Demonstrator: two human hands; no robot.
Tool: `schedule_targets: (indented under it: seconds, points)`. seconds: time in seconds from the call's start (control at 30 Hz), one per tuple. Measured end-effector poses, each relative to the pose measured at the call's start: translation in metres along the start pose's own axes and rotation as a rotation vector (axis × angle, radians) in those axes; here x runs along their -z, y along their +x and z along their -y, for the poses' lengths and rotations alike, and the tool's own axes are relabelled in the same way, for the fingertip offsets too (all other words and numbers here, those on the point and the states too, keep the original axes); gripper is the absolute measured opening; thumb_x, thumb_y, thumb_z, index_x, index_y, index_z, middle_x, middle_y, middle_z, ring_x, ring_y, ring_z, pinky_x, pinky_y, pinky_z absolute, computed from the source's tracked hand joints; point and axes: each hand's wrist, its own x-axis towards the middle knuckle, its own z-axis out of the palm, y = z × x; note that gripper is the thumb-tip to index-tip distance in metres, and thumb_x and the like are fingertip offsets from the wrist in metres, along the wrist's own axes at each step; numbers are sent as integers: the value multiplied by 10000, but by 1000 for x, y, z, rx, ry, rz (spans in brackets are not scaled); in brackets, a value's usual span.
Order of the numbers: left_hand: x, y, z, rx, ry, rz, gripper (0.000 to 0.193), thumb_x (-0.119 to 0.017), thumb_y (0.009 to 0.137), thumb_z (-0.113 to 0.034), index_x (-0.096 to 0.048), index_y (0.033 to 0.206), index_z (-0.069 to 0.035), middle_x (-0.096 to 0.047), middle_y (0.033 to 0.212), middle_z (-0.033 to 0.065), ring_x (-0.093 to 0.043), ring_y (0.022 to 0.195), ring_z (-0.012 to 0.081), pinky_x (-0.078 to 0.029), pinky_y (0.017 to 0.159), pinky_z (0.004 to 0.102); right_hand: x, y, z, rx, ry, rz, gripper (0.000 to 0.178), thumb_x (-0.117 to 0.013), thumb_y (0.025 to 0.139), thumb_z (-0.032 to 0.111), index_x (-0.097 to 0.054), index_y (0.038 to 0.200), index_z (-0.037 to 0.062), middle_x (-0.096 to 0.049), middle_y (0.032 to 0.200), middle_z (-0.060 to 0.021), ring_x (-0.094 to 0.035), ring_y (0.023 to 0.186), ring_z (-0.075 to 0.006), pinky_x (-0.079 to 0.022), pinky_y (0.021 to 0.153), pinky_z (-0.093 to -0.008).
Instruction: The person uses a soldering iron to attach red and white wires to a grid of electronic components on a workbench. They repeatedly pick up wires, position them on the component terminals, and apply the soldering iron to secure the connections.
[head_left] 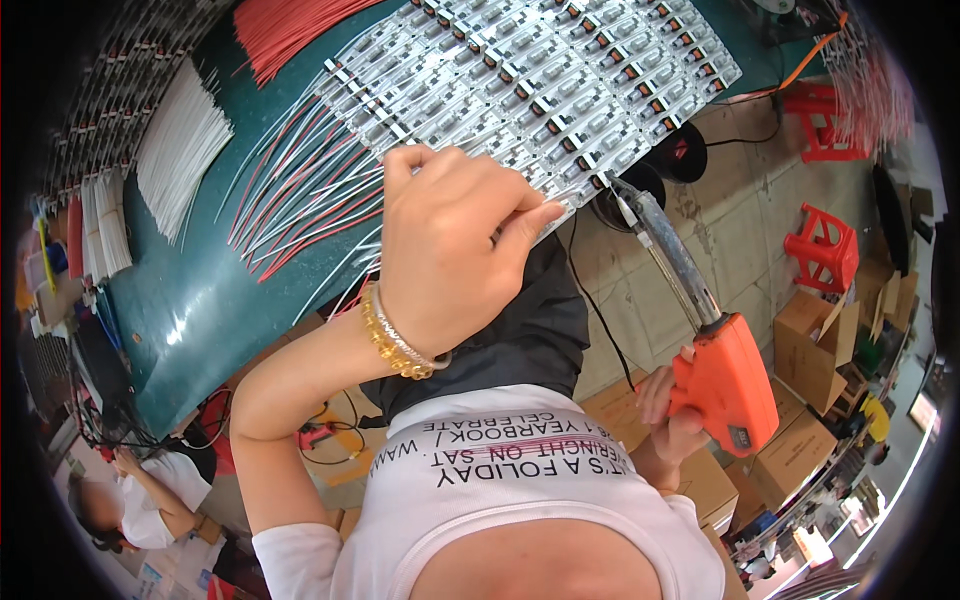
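Note:
My right hand (672, 420) is wrapped round the orange handle of a soldering gun (735, 385). The gun's long metal barrel slants up to the near right edge of a silver panel (520, 90) made of many small repeated parts. Its tip is at or very close to one of these parts; contact cannot be made out. My left hand (455, 235) is bent over the panel's near edge, thumb and fingers drawn together; what they pinch is hidden. Thin red and white wires (310, 190) fan out from the panel's left side and pass behind my left hand.
A green table (190, 310) carries the panel, a red wire bundle (285, 35) and a white wire bundle (180, 140). Right of the table are red stools (825, 248), cardboard boxes (810, 340) and a black cable (600, 310). Another person (150, 500) sits at lower left.

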Motion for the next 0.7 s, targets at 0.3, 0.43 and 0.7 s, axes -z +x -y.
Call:
schedule_targets:
  seconds: [0.3,0.43,0.7]
  points:
    - [-3,1,1,-22,90,25,146,-747,696,-83,-611,646,-98,-558,608,-25,-500,606,171,-324,722,330,-10,0,7,85,-76,74,726,-626,812,533,-458,1173,-74,-408,494,25,-395,393,-94,-366,410,-256]
    - [-2,4,0,-15,102,55,143,-741,702,-92,-611,642,-94,-567,610,-21,-506,609,172,-328,725,330,-8,-1,6,77,-79,73,690,-635,814,518,-463,1145,-63,-407,496,27,-400,399,-93,-367,421,-252]
    - [-1,6,0,6,112,78,145,-741,701,-99,-613,633,-92,-580,615,-18,-513,615,179,-331,726,331,19,-14,10,-141,-531,265,663,-479,817,687,-564,951,44,-520,872,-25,-475,787,-180,-380,759,-335]
